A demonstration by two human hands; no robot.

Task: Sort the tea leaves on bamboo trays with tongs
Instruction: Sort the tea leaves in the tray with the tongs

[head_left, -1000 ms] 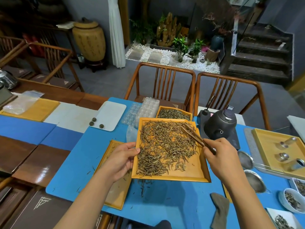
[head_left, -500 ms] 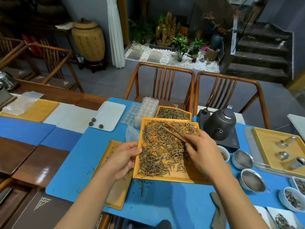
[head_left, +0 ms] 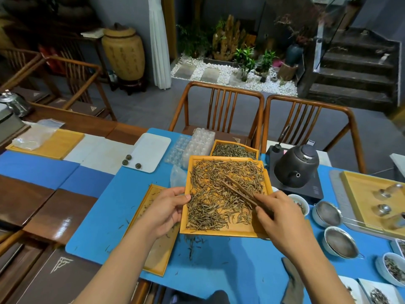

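Since a second ago the right hand (head_left: 282,218) has swung in from the tray's right edge toward its middle, carrying the tongs (head_left: 241,193) with it, and the tips now sit over the thick of the tea leaves (head_left: 219,194). Its fingers are wrapped round the rear of the tongs; the two brown blades lie nearly together, and whether a leaf is pinched between them is too fine to tell. The left hand (head_left: 166,209) grips the bamboo tray (head_left: 221,233) at its left rim, thumb on top, fingers under. That tray rides raised, overlapping a second tray (head_left: 153,255) lying on the blue worktop (head_left: 105,207) below it. The tongs' long axis runs diagonally, handle low right at the palm, tips pointing up and left toward the far-left corner. Now the danger: loose leaves already lie on the worktop below the near rim, so a tilt from the left hand would likely shed more. A sweep too hard could push leaves over the low edge.
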